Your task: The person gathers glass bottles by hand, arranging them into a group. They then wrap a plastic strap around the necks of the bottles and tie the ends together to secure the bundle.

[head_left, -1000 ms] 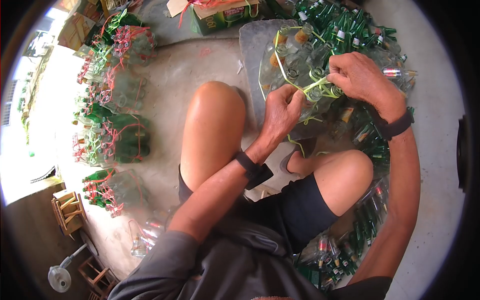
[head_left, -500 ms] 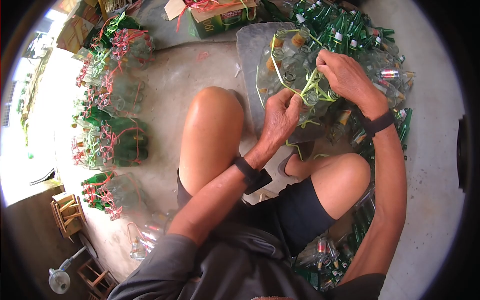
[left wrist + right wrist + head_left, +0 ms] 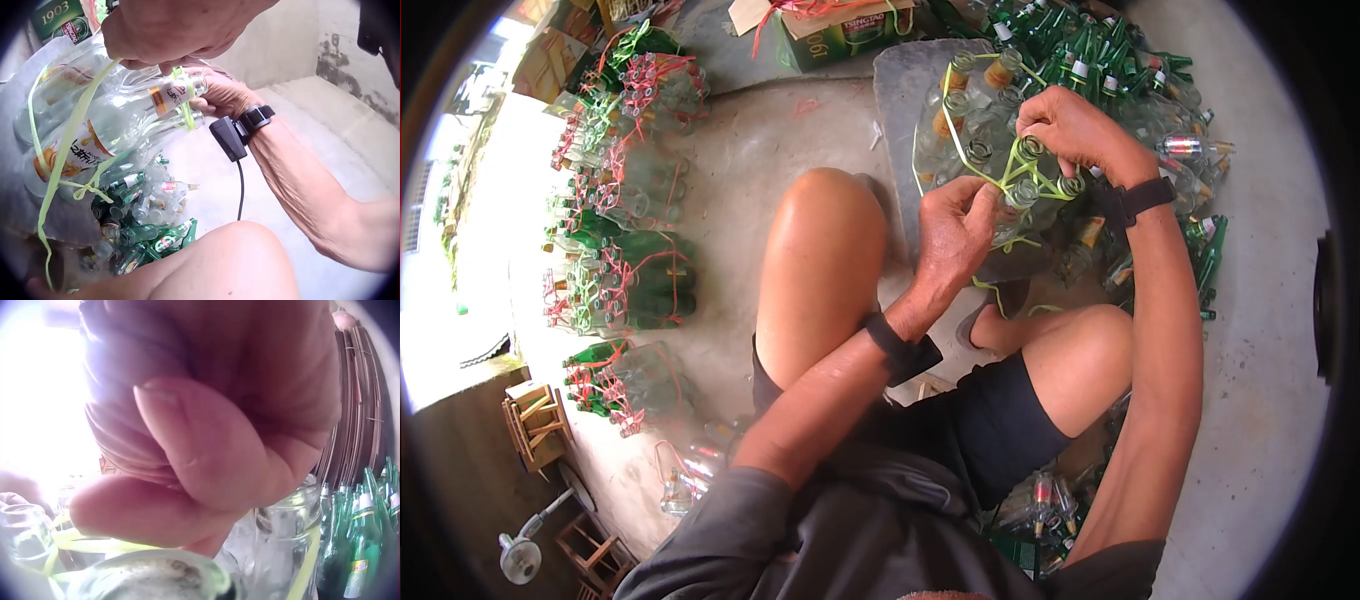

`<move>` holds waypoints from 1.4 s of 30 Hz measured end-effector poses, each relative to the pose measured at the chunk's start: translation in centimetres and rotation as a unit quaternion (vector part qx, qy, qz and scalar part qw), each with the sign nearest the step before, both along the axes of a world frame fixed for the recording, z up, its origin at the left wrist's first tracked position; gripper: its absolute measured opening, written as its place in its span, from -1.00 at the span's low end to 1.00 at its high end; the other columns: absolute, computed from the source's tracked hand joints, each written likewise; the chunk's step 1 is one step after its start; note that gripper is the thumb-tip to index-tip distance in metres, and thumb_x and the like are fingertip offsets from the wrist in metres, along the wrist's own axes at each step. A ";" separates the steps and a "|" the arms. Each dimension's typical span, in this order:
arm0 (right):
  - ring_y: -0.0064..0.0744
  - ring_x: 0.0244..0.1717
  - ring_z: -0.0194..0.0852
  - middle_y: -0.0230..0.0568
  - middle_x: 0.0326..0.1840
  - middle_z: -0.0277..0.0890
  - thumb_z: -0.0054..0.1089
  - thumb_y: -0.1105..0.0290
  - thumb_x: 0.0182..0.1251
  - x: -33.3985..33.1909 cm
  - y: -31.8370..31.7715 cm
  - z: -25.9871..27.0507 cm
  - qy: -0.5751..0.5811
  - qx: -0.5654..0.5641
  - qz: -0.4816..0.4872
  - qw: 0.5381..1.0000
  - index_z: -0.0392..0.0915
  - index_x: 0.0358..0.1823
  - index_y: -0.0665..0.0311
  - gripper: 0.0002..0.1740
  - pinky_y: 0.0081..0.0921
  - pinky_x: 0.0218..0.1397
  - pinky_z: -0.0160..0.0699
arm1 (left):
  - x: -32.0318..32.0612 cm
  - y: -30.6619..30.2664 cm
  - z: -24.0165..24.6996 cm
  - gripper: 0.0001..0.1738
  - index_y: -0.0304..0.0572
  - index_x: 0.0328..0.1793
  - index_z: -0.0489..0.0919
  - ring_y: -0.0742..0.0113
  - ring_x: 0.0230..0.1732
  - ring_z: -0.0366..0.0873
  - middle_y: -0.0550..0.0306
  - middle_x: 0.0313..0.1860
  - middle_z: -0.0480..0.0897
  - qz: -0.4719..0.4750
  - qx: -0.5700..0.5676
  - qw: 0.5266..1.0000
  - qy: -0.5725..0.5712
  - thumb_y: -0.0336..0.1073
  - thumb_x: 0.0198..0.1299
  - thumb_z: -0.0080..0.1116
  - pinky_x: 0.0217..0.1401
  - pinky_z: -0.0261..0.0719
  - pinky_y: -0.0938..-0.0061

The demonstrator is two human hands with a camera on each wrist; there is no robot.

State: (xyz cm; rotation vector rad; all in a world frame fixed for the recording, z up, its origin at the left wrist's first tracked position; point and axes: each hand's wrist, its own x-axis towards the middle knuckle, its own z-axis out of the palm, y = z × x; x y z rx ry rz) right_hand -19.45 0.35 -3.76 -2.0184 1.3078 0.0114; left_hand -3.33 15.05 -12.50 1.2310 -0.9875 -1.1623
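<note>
Clear glass bottles (image 3: pixel 1003 75), some with orange-and-white labels, stand bunched in front of me with a yellow-green plastic strap (image 3: pixel 76 115) looped around them. Strands cross between the bottle necks nearest me. My left hand (image 3: pixel 957 225) pinches the strap at the near left side of the bunch, thumb against the fingers. Over the right-hand necks, my right hand (image 3: pixel 1085 135) holds a strand with curled fingers. In the right wrist view its thumb (image 3: pixel 200 444) and forefinger are just above a bottle mouth (image 3: pixel 153 578), and the fingers partly hide the strand.
Loose green bottles (image 3: pixel 1090 65) lie heaped behind and right of the bunch. A grey slab (image 3: pixel 895 85) is under the bunch. Tied bottle bundles (image 3: pixel 650 270) line the left side. A Tsingtao carton (image 3: pixel 830 42) stands at the back, and my knees flank the work.
My right hand has moved left and slightly up over the bunch, bringing its strand around the necks. The left hand stays at the strap, shifted slightly left.
</note>
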 end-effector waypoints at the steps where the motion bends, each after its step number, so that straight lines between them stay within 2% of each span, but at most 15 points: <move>1: -0.54 -0.80 0.37 -0.37 -0.57 0.52 0.13 0.47 0.47 0.0 0.0 0.0 0.001 0.009 -0.010 1.000 0.60 -0.28 0.41 -0.84 -0.46 -0.68 0.31 | 0.4 0.0 0.1 -0.66 -0.55 -0.02 0.75 0.49 -0.24 0.61 0.08 -0.30 0.78 -0.002 0.022 1.000 -0.019 -0.30 0.43 0.18 -0.14 0.59 0.48; 6: -0.44 -0.69 0.51 -0.25 -0.55 0.52 0.16 0.38 0.49 -0.8 1.4 -1.2 -0.026 -0.029 -0.030 0.999 0.64 -0.20 0.44 -0.78 -0.38 -0.52 0.47 | 1.6 0.0 -0.2 -0.66 -0.57 0.00 0.76 0.51 -0.26 0.58 0.14 -0.31 0.76 0.001 0.053 0.998 -0.019 -0.30 0.43 0.22 -0.17 0.58 0.47; 8: 0.09 -0.44 0.64 0.03 -0.47 0.66 0.26 0.24 0.43 -0.9 3.6 -1.1 -0.039 -0.204 -0.053 0.977 0.67 -0.33 0.42 -0.67 -0.14 -0.29 0.60 | 1.7 0.0 -0.7 -0.64 -0.58 0.00 0.76 0.51 -0.26 0.58 0.16 -0.31 0.75 0.013 0.005 1.000 -0.016 -0.29 0.41 0.24 -0.19 0.57 0.48; 9: 0.31 -0.17 0.64 0.16 -0.26 0.72 0.34 0.08 0.40 0.3 5.6 1.2 0.012 -0.124 -0.098 0.987 0.64 -0.23 0.46 -0.54 -0.04 -0.04 0.61 | 1.8 0.0 -0.6 -0.64 -0.58 0.00 0.76 0.51 -0.26 0.58 0.16 -0.31 0.75 0.012 0.004 1.000 -0.018 -0.29 0.41 0.24 -0.19 0.57 0.48; 10: 0.31 -0.17 0.64 0.16 -0.26 0.72 0.34 0.08 0.40 0.8 7.2 1.0 0.010 -0.126 -0.100 0.987 0.64 -0.23 0.46 -0.54 -0.04 -0.04 0.61 | 2.0 -0.1 -0.3 -0.64 -0.58 0.00 0.76 0.50 -0.26 0.58 0.15 -0.30 0.76 0.009 0.018 0.999 -0.025 -0.29 0.40 0.25 -0.19 0.57 0.47; 12: 0.26 -0.02 0.66 0.18 -0.07 0.72 0.39 0.01 0.36 1.4 9.7 -0.6 -0.016 -0.337 -0.073 0.938 0.60 -0.09 0.48 -0.46 -0.01 0.02 0.59 | 2.4 -0.2 -0.2 -0.64 -0.58 0.01 0.76 0.50 -0.25 0.59 0.14 -0.29 0.76 0.002 0.034 0.999 -0.038 -0.28 0.40 0.26 -0.19 0.58 0.46; 13: 0.21 0.06 0.64 0.17 0.01 0.68 0.46 -0.01 0.28 1.6 9.6 -1.2 0.031 -0.324 -0.069 0.943 0.55 0.05 0.45 -0.37 0.00 0.08 0.55 | 2.6 -0.3 -0.3 -0.64 -0.58 0.00 0.76 0.49 -0.25 0.59 0.13 -0.29 0.76 0.003 0.032 0.999 -0.039 -0.28 0.39 0.27 -0.19 0.58 0.46; 16: 0.18 0.03 0.65 0.13 -0.02 0.66 0.53 0.01 0.22 2.6 10.9 -2.1 0.048 -0.388 -0.085 0.917 0.54 0.02 0.39 -0.38 0.01 0.13 0.51 | 3.0 -0.5 -0.1 -0.63 -0.58 0.00 0.76 0.49 -0.25 0.59 0.12 -0.30 0.76 0.002 0.027 0.998 -0.063 -0.27 0.38 0.29 -0.19 0.58 0.46; 24: -0.01 -0.09 0.68 -0.07 -0.10 0.62 0.55 0.14 0.17 4.1 11.4 -3.8 0.061 -0.424 -0.139 0.893 0.53 -0.04 0.27 -0.51 -0.08 0.06 0.40 | 4.0 -0.7 -0.8 -0.76 -0.50 -0.11 0.78 0.62 -0.41 0.52 0.19 -0.46 0.74 0.028 -0.052 0.991 -0.116 -0.37 0.37 0.29 -0.39 0.51 0.52; 27: -0.02 -0.14 0.68 -0.09 -0.11 0.61 0.54 0.17 0.16 4.4 11.2 -4.1 0.054 -0.428 -0.151 0.889 0.52 -0.08 0.25 -0.55 -0.09 0.04 0.36 | 4.9 -0.5 -0.4 -0.75 -0.50 -0.10 0.77 0.62 -0.29 0.47 0.28 -0.38 0.70 0.013 -0.022 0.994 -0.104 -0.35 0.38 0.29 -0.24 0.48 0.55; 34: -0.03 -0.18 0.67 -0.12 -0.10 0.60 0.51 0.25 0.15 4.5 11.1 -4.3 0.041 -0.430 -0.163 0.887 0.48 -0.07 0.21 -0.58 -0.10 0.02 0.31 | 5.8 -0.3 0.7 -0.77 -0.49 -0.11 0.75 0.62 -0.29 0.46 0.33 -0.38 0.69 -0.018 -0.023 0.990 -0.138 -0.38 0.38 0.26 -0.25 0.48 0.53; 37: -0.03 -0.18 0.67 -0.12 -0.10 0.59 0.52 0.25 0.15 4.5 11.2 -4.2 0.035 -0.423 -0.165 0.890 0.47 -0.06 0.20 -0.56 -0.11 0.03 0.30 | 5.9 -0.6 2.4 -0.83 -0.44 -0.19 0.73 0.54 -0.37 0.49 0.16 -0.41 0.72 -0.012 -0.068 0.977 -0.199 -0.41 0.36 0.24 -0.27 0.50 0.45; 39: -0.03 -0.17 0.67 -0.13 -0.10 0.59 0.52 0.25 0.15 4.5 11.3 -4.1 0.033 -0.421 -0.167 0.891 0.46 -0.06 0.20 -0.56 -0.12 0.03 0.29 | 6.1 -1.4 3.9 -0.86 -0.41 -0.26 0.68 0.21 -0.44 0.60 -0.10 -0.40 0.71 -0.053 -0.130 0.939 -0.315 -0.45 0.31 0.22 -0.29 0.55 0.32; 40: -0.03 -0.16 0.67 -0.13 -0.09 0.58 0.52 0.26 0.15 4.5 11.3 -4.2 0.023 -0.420 -0.164 0.892 0.46 -0.05 0.20 -0.55 -0.12 0.04 0.29 | 6.1 -2.1 3.8 -0.86 -0.41 -0.26 0.68 0.21 -0.44 0.60 -0.10 -0.40 0.71 -0.055 -0.131 0.938 -0.316 -0.45 0.31 0.22 -0.29 0.55 0.32; 42: -0.04 -0.15 0.67 -0.13 -0.09 0.58 0.53 0.27 0.14 4.4 11.5 -4.2 0.012 -0.419 -0.165 0.893 0.46 -0.04 0.19 -0.55 -0.12 0.05 0.28 | 5.9 -4.0 4.2 -0.91 -0.28 -0.27 0.74 -0.14 -0.54 0.65 -0.26 -0.50 0.60 -0.054 -0.297 0.879 -0.369 -0.43 0.22 0.27 -0.43 0.55 0.22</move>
